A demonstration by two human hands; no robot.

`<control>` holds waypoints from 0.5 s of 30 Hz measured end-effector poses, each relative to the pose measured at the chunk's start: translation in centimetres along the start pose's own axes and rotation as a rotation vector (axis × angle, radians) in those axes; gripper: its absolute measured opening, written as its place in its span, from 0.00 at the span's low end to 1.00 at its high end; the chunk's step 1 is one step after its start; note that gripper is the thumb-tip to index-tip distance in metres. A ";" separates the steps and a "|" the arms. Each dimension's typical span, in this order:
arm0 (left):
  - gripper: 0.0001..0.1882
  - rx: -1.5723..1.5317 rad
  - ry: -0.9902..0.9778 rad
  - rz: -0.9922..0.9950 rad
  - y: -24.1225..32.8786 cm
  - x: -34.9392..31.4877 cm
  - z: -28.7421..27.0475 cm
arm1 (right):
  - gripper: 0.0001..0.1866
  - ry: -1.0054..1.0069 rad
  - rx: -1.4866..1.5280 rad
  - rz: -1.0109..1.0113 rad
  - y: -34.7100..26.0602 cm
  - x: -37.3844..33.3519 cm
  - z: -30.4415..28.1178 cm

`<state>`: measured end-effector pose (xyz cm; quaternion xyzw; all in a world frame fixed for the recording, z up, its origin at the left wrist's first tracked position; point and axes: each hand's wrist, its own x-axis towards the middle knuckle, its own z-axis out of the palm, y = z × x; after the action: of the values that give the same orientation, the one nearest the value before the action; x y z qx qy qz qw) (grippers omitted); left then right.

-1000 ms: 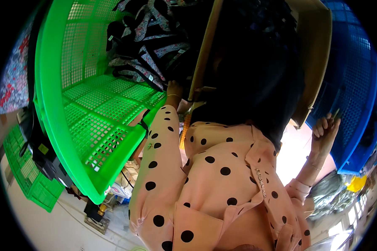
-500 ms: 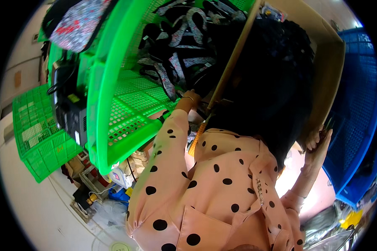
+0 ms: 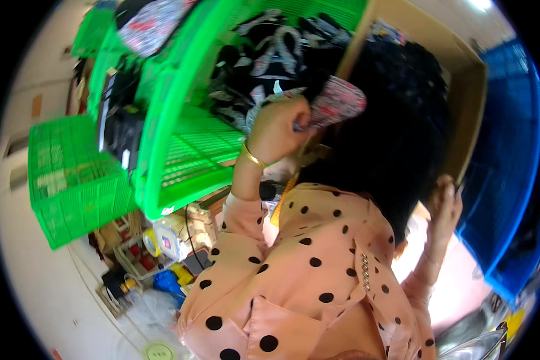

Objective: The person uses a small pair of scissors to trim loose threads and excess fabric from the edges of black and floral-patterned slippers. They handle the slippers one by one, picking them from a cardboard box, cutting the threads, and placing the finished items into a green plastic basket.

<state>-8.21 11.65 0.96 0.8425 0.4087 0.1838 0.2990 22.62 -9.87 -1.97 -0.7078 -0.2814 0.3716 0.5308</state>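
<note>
My left hand (image 3: 277,129), a gold bracelet at its wrist, is closed on a rounded fabric piece (image 3: 340,102) with a grey, pink and red floral print. It holds the piece up between the green basket and the cardboard box. Behind the hand, the green basket (image 3: 185,147) contains several black and floral curved fabric pieces (image 3: 276,51). My right hand (image 3: 445,201) is by the near right side of the cardboard box (image 3: 469,108), fingers curled and blurred. A thin dark thing shows at its fingertips, too unclear to name.
Black material (image 3: 396,126) fills much of the cardboard box. To the right stands a blue crate (image 3: 504,156). Another green basket (image 3: 81,180) is at the left, near a black device (image 3: 121,114). One more floral piece (image 3: 153,27) rests at the upper left.
My left hand has risen from the basket's near side and moved slightly right, now with the floral fabric piece in it. My right hand's fingers have curled in. The whole view has shifted slightly.
</note>
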 end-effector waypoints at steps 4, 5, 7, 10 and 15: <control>0.08 -0.257 -0.124 0.361 7.4 -0.4 8.5 | 0.14 -0.019 -0.197 -0.192 -2.3 -1.1 1.4; 0.07 -0.266 -0.158 0.383 8.5 -1.0 10.3 | 0.14 -0.032 -0.251 -0.241 -1.5 -1.1 1.3; 0.07 -0.147 -0.131 0.461 9.1 -2.6 13.7 | 0.17 -0.065 -0.288 -0.254 0.2 -1.4 1.0; 0.08 -0.009 -0.139 0.553 9.7 -4.0 16.8 | 0.21 -0.020 -0.245 -0.083 2.7 -1.7 0.5; 0.09 0.152 -0.272 0.713 9.7 -5.4 17.7 | 0.17 0.033 -0.222 0.033 2.9 -1.5 1.1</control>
<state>3.99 -3.60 -6.38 0.9681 0.0594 0.1321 0.2046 20.87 -11.24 -4.64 -0.7727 -0.3002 0.3352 0.4477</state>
